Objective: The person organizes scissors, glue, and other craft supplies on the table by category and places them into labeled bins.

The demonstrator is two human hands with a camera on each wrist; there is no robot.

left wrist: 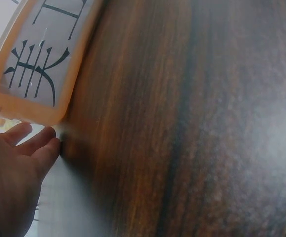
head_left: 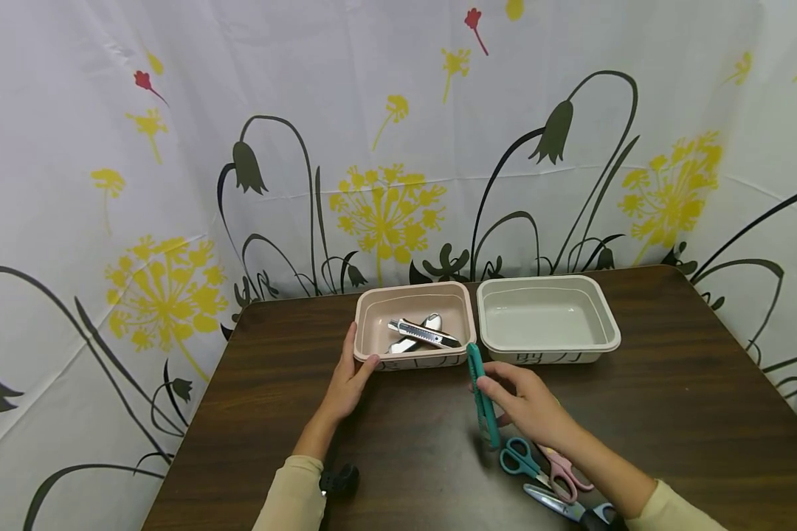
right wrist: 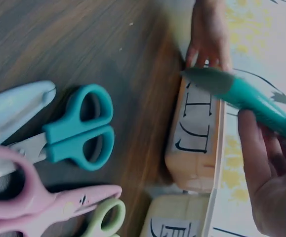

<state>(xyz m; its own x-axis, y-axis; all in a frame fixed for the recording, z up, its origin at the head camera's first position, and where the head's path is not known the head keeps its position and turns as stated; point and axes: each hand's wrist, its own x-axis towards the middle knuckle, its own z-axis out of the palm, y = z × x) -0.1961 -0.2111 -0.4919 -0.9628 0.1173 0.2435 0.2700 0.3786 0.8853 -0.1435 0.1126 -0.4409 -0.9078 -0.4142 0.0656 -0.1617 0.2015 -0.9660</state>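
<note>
In the head view my right hand [head_left: 528, 405] pinches a long teal utility knife [head_left: 482, 398] upright between thumb and fingers, in front of the gap between two boxes. The right wrist view shows the knife's grey end [right wrist: 209, 80] pointing away from the fingers. My left hand [head_left: 345, 383] rests at the left end of the pink box [head_left: 415, 295], thumb at the front rim, fingers straight along the end wall. Inside that box, a silver-and-black utility knife [head_left: 428, 335] lies across another silver tool [head_left: 433, 321].
To the right stands a pale grey-green box [head_left: 544, 284]. Below my right hand lie teal scissors [head_left: 519, 459], pink scissors [head_left: 567, 472] and blue-grey scissors [head_left: 551, 503]. A green handle [right wrist: 105, 219] shows in the right wrist view. A patterned curtain [head_left: 372, 110] hangs behind the table.
</note>
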